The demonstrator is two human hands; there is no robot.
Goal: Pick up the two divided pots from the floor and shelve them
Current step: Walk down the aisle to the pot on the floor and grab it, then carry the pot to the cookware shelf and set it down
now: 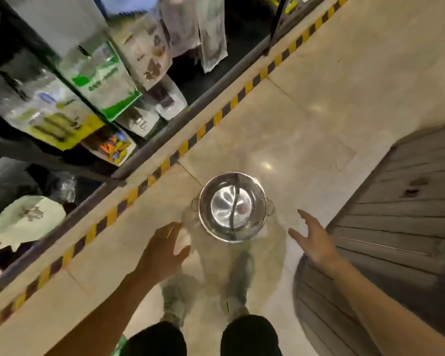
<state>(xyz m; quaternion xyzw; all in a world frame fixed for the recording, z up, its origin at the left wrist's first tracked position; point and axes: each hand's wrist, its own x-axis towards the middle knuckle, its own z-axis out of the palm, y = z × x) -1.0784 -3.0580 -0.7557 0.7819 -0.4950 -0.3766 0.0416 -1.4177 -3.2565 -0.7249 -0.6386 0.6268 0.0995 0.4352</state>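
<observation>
A shiny steel divided pot [233, 206] with a curved partition and two small side handles sits on the beige tiled floor, wrapped in clear plastic. Whether a second pot is nested under it cannot be told. My left hand [163, 249] hovers just left of and below the pot, fingers spread, empty. To the pot's right my right hand [314, 238] is also spread and empty. Neither hand touches the pot. My feet show blurred beneath it.
A dark metal shelf [165, 140] runs diagonally along the left, holding boxed goods [100, 80] and a pale packaged item [28, 219]. Yellow-and-black hazard tape [185, 147] marks the floor beside it. A grey slatted panel [396, 214] lies at the right.
</observation>
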